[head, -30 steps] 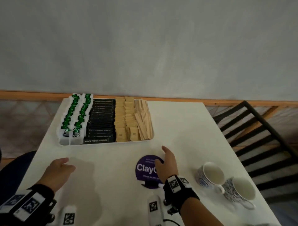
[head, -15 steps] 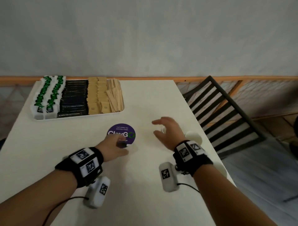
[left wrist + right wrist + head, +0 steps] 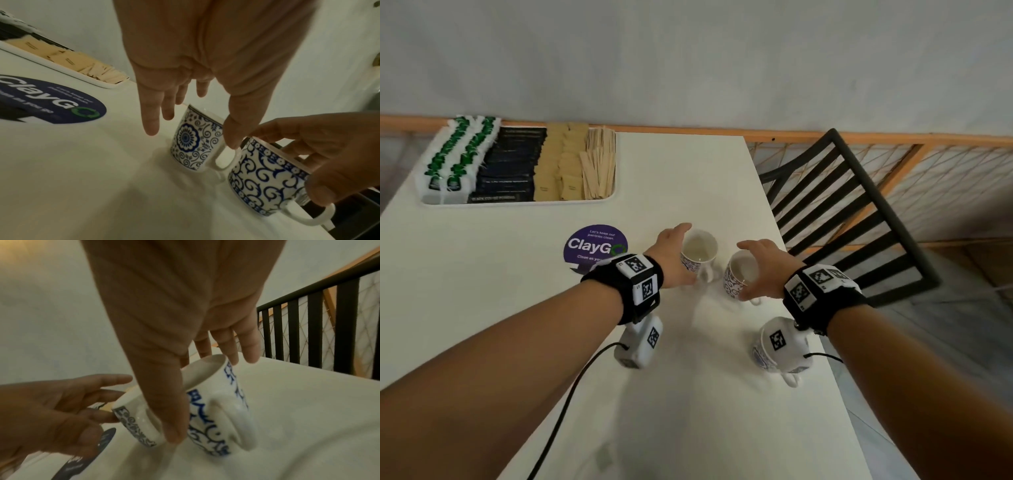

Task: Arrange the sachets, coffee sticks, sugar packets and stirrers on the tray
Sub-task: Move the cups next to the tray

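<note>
The white tray [image 3: 517, 202] lies at the table's far left. It holds rows of green-and-white sachets [image 3: 453, 154], black coffee sticks [image 3: 510, 164], brown sugar packets [image 3: 558, 164] and wooden stirrers [image 3: 599, 168]. Both hands are away from it, at two blue-patterned mugs. My left hand [image 3: 683, 253] spans the left mug [image 3: 193, 142] with straight fingers beside it and the thumb by its handle. My right hand [image 3: 751, 274] grips the right mug [image 3: 265, 183], which leans, with fingers over the rim and the thumb on its side.
A round purple ClayGo sticker [image 3: 595, 246] is on the white table left of the mugs. What looks like a third mug [image 3: 760, 359] stands partly hidden under my right wrist. A black slatted chair [image 3: 852, 219] stands past the table's right edge.
The view has swung right, away from the tray. Both hands moved from near the sticker to the mugs, and the right hand has taken hold of the right mug.
</note>
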### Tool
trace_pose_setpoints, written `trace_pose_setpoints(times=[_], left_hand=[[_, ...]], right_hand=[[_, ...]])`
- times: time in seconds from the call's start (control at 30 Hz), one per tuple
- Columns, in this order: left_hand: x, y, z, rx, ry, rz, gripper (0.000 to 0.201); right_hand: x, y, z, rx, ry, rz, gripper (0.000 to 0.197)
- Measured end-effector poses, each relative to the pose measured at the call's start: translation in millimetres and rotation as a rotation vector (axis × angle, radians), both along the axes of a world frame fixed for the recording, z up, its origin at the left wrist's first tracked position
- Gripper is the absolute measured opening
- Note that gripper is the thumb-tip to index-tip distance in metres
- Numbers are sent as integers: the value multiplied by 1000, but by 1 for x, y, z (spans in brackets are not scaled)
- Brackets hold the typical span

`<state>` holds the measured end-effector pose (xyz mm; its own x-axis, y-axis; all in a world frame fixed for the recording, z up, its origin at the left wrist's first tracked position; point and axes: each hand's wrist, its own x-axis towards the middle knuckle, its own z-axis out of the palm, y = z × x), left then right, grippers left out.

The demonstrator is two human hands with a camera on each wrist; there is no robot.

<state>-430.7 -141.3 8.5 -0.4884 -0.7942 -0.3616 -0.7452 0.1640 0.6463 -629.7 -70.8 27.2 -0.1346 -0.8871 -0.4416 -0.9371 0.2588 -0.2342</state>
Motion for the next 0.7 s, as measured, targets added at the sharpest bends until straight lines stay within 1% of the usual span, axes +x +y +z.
trace_pose_setpoints(times=[0.2, 0.37, 0.47, 0.57, 0.7], left_hand=[[-18, -5, -9, -21, -31, 39, 93], [-28, -17, -15, -23, -41, 54, 95], [-21, -24, -21, -29, -18, 58, 92], [5, -39, -24, -70, 31, 181, 87], [52, -70, -15, -111, 79, 370, 86]], right_hand=[[-5, -9, -12, 8, -32, 71, 102], [-9, -22, -16, 3, -59, 116, 92], [-7, -38, -15, -32, -84, 99, 89], [7, -63, -13, -84, -102, 77, 87], [40, -104, -13, -113, -177, 96, 87]])
